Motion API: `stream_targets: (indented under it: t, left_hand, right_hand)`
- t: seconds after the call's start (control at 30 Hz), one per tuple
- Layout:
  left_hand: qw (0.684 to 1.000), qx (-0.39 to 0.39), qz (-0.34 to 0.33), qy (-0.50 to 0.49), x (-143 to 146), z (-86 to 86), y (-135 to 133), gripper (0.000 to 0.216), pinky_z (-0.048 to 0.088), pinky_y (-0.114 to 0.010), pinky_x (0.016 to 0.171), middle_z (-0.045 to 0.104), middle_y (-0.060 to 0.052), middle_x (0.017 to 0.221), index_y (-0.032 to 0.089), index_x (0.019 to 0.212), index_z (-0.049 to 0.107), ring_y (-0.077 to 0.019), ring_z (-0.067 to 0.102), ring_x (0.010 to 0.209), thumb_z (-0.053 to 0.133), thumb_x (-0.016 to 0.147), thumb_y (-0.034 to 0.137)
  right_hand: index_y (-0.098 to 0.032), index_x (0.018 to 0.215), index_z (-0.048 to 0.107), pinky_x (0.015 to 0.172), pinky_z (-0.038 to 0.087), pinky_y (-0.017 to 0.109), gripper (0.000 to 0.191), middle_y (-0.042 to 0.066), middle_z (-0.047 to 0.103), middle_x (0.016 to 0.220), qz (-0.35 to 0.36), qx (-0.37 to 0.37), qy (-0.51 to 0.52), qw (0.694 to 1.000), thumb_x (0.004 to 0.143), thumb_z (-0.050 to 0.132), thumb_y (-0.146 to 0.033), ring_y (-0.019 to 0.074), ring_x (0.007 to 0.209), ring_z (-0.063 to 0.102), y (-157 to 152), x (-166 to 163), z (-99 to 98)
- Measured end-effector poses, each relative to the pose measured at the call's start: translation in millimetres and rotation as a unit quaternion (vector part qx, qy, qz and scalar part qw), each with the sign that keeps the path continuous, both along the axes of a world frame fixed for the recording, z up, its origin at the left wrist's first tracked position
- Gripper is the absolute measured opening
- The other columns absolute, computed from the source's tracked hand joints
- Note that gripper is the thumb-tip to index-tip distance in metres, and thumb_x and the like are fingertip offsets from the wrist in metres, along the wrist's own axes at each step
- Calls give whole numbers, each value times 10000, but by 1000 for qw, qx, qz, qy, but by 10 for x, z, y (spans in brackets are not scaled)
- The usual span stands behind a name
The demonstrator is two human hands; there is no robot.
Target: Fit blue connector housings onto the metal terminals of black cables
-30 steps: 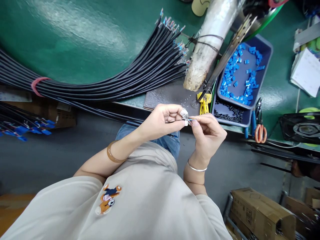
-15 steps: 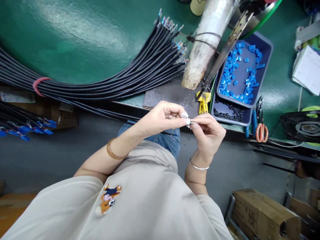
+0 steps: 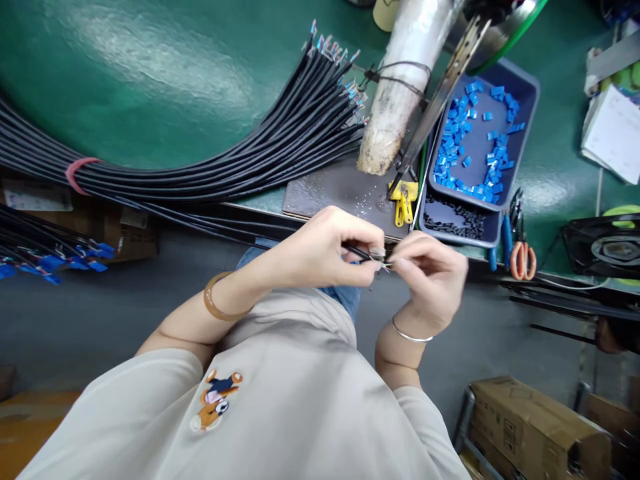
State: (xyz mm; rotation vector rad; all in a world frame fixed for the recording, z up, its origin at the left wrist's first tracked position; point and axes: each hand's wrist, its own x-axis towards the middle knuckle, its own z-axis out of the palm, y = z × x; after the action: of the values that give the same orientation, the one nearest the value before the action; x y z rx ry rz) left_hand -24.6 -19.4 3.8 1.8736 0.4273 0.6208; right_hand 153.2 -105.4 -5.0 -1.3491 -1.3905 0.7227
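Note:
My left hand (image 3: 335, 247) pinches the end of a black cable (image 3: 354, 251) between thumb and fingers, just in front of the bench edge. Thin coloured wires (image 3: 384, 264) fan out of the cable's end. My right hand (image 3: 430, 273) has its thumb and forefinger closed at the tips of these wires; the exact hold is small and partly blurred. Behind my hands, a yellow wire stripper (image 3: 404, 200) lies on a dark board (image 3: 330, 190) strewn with white specks. A thick bundle of black cables (image 3: 240, 163) with stripped ends stretches across the bench to the left.
A grey bin (image 3: 525, 100) of blue connectors overlaps another bin (image 3: 493, 239) of small black parts. Orange-handled scissors (image 3: 523, 260) lie beside them. A wrapped white post (image 3: 395, 100) leans over the board. Finished-looking cables with blue connectors (image 3: 53, 257) hang at left.
My right hand has moved slightly right, away from the left. My left hand has turned, so the black cable now shows, with wires spread at its end.

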Motion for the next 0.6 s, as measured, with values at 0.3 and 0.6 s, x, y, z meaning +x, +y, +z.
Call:
stream_targets:
  t: [0.3, 0.6]
  left_hand:
    - [919, 295, 255, -62, 239, -267, -281, 98, 346, -209, 491, 605, 13, 621, 138, 769, 626, -64, 503, 523, 561, 829, 97]
    - [898, -336, 221, -177, 229, -386, -82, 109, 401, -148, 470, 589, 23, 583, 133, 748, 621, -36, 509, 498, 710, 730, 193]
  right_hand:
    - [-179, 772, 704, 587, 344, 286, 211, 6, 639, 685, -270, -69, -343, 897, 858, 628, -356, 100, 535, 427, 62, 624, 95]
    - [-219, 849, 720, 574, 336, 307, 128, 24, 724, 826, -131, -165, -365, 907, 796, 673, -326, 112, 531, 407, 347, 763, 98]
